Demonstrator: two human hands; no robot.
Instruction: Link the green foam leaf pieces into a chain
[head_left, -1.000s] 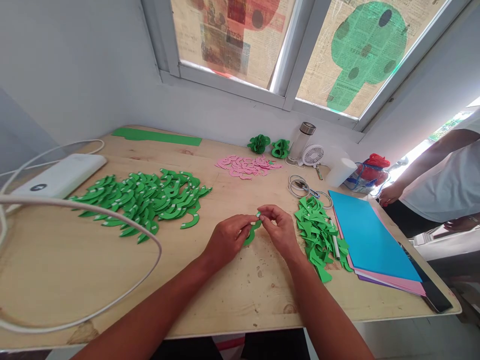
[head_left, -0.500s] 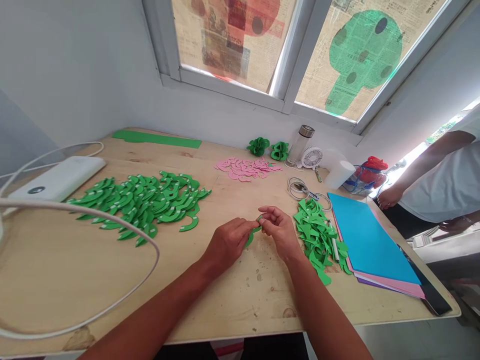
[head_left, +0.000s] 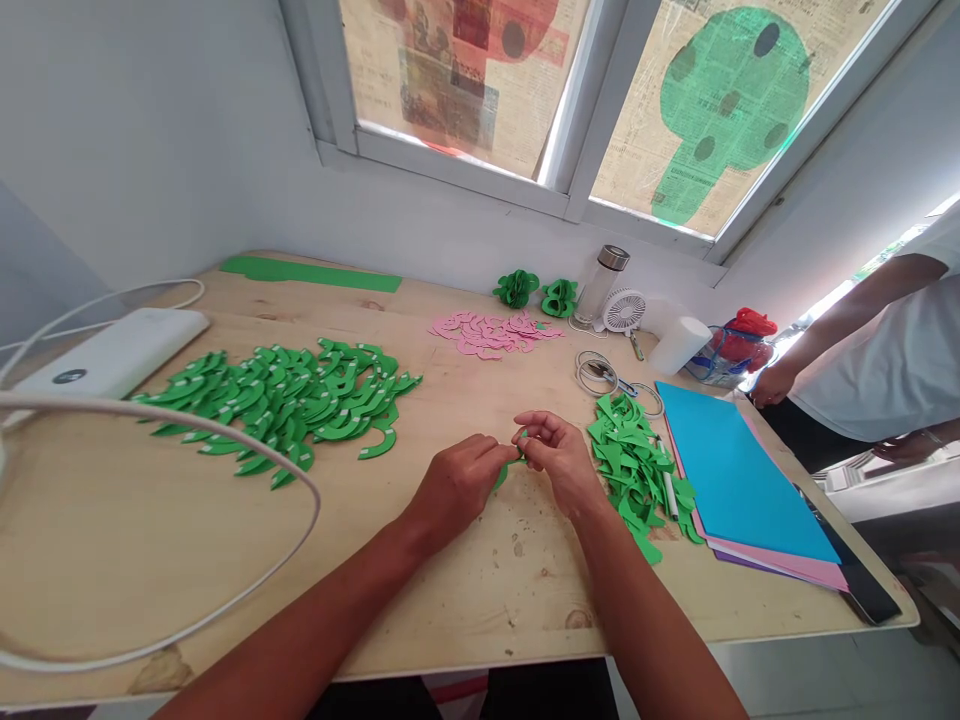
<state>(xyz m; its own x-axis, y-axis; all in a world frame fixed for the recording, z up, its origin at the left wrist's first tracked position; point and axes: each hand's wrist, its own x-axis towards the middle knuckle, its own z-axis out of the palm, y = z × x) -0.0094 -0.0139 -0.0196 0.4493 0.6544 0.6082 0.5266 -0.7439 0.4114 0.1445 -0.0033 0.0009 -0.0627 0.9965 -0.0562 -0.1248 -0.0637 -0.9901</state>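
Observation:
Between my two hands is a small curved green paper piece (head_left: 501,477), mostly covered by fingers. My left hand (head_left: 461,485) is closed on it, palm down, just above the table. My right hand (head_left: 553,455) pinches its upper end between thumb and forefinger, the other fingers curled loosely. To the left lies a wide pile of curved green paper pieces (head_left: 285,400), many bearing small white patches. Close to my right hand sits a heap of green paper pieces (head_left: 630,455) with a white pen (head_left: 670,495) on it.
Pink paper cut-outs (head_left: 487,334) and two green paper balls (head_left: 517,288) are at the back, by a bottle (head_left: 602,285) and small fan (head_left: 624,311). Tape rings (head_left: 597,374) and coloured sheets (head_left: 742,470) lie right. A white cable (head_left: 300,540) loops left. Another person (head_left: 877,340) stands right.
Both hands stay in nearly the same place, still on the green paper piece. My fingers have shifted slightly at its upper end. The view has tilted a little.

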